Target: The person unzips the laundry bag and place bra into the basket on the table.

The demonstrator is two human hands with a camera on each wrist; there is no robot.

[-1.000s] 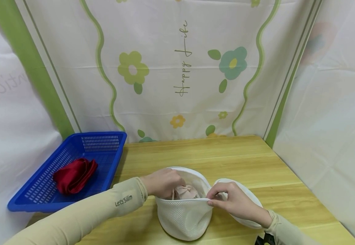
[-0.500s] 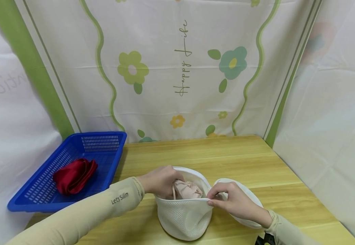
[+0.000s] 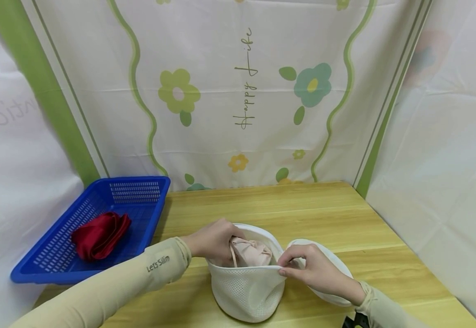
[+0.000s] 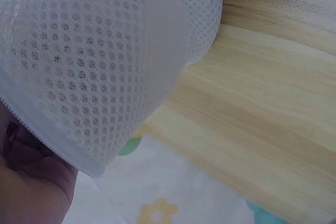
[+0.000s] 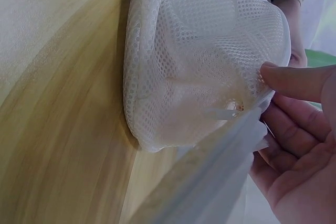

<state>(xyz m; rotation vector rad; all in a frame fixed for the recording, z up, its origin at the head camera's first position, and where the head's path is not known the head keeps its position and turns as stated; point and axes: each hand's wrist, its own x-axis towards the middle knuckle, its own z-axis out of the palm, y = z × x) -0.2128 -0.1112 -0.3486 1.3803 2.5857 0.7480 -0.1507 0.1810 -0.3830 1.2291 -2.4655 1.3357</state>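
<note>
A white mesh laundry bag point(image 3: 248, 294) stands upright on the table with its zipped lid point(image 3: 336, 259) folded back to the right. My left hand point(image 3: 213, 241) reaches over its left rim and holds a crumpled pale pink garment point(image 3: 256, 254) with a thin strap inside; some of the fingers are hidden by the bag. My right hand point(image 3: 316, 271) pinches the right side of the rim between thumb and fingers. In the right wrist view, the thumb presses the mesh near a small zip pull point(image 5: 231, 113). The left wrist view shows the bag's mesh wall point(image 4: 89, 66) close up.
A blue plastic basket point(image 3: 137, 246) stands at the left of the wooden table point(image 3: 262, 205), with a dark red satiny cloth point(image 3: 98, 237) in it. A flowered white curtain point(image 3: 213, 136) hangs behind the table, and white sheets hang at both sides.
My left hand has risen slightly and shifted left inside the bag. The pale pink garment has come up with it, and more of it shows. The right hand has stayed on the rim.
</note>
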